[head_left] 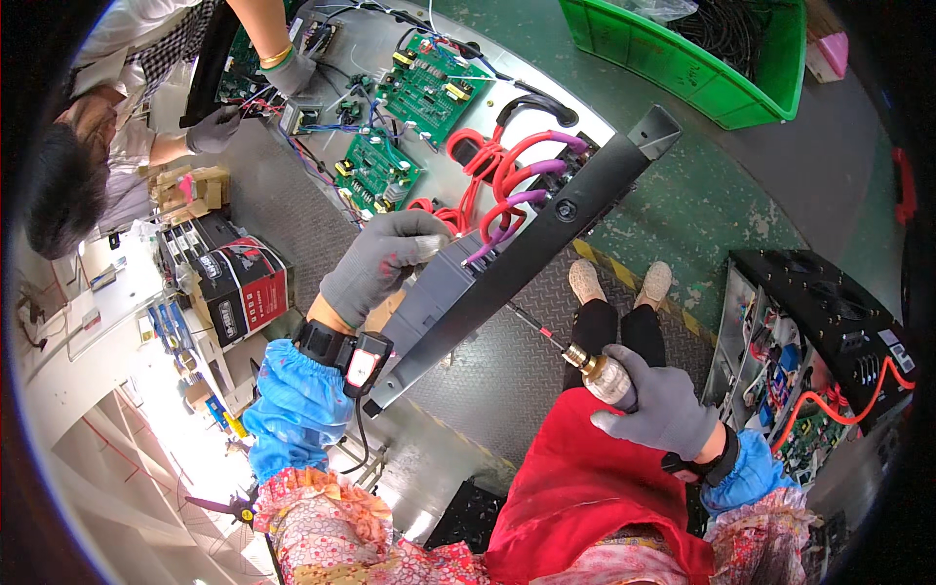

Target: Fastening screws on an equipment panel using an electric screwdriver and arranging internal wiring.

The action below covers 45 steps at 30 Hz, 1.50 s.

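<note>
My left hand [380,265], in a grey glove, is closed with its fingertips pinched beside a dark grey block [436,292]. What they pinch, if anything, is too small to make out. The block sits against a long black metal panel [517,253] along the unit's near edge. Thick red cables with purple ends [526,175] loop behind that panel. Gripped in my gloved right hand [663,402] is a power screwdriver [606,378]. Its long bit points up and left toward the panel, with the tip just short of or near its lower edge.
Green circuit boards [434,88] lie on the metal plate [575,115] beyond. A co-worker's gloved hands [216,129] handle wires at the upper left. A green crate [682,68] holds black cables. Another opened black unit [819,302] stands at right; a black-and-red box [249,292] stands left.
</note>
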{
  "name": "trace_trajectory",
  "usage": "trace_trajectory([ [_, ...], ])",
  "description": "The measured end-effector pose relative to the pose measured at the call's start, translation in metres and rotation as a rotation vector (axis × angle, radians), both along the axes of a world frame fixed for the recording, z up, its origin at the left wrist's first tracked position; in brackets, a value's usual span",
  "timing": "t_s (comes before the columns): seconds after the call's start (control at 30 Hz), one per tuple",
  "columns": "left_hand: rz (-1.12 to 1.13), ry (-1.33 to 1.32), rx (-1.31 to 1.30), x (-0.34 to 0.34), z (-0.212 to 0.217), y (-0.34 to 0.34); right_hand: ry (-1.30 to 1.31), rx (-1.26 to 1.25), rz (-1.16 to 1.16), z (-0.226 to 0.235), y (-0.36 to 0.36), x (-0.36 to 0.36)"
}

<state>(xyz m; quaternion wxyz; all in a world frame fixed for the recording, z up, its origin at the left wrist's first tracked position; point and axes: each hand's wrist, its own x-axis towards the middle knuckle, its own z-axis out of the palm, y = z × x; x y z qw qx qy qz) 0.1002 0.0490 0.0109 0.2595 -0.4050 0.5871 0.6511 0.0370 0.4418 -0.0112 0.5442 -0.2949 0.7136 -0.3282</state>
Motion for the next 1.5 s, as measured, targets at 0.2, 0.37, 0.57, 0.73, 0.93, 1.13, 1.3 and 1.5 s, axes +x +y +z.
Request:
trace_trajectory([
  [0.2,0.000,-0.023,0.000,0.0013,-0.0011,-0.0028,0.015,-0.006,0.010,-0.0012,0.0003,0.0029],
  [0.37,-0.010,0.003,-0.028,0.0036,-0.0030,-0.0020,0.025,-0.007,-0.003,-0.0011,0.0006,0.0037],
  [0.57,-0.019,0.006,-0.043,0.0023,-0.0012,0.0001,0.061,-0.017,0.007,-0.0034,0.0014,0.0047],
  [0.73,-0.047,-0.047,-0.059,-0.0019,0.0005,0.0012,0.065,-0.036,-0.024,-0.0034,0.0017,0.0059],
  [0.93,-0.053,-0.007,-0.076,0.0026,-0.0025,-0.0007,0.084,-0.051,-0.027,-0.0042,0.0014,0.0068],
  [1.13,-0.064,-0.012,-0.058,-0.0045,0.0035,0.0032,0.063,-0.037,-0.017,-0.0025,0.0012,0.0046],
  [1.3,-0.054,0.003,-0.049,0.0015,-0.0013,-0.0010,0.088,-0.040,-0.001,-0.0044,0.0016,0.0054],
  [1.5,-0.054,0.022,-0.037,0.0007,-0.0020,-0.0007,0.045,-0.034,-0.013,-0.0024,0.0010,0.0051],
])
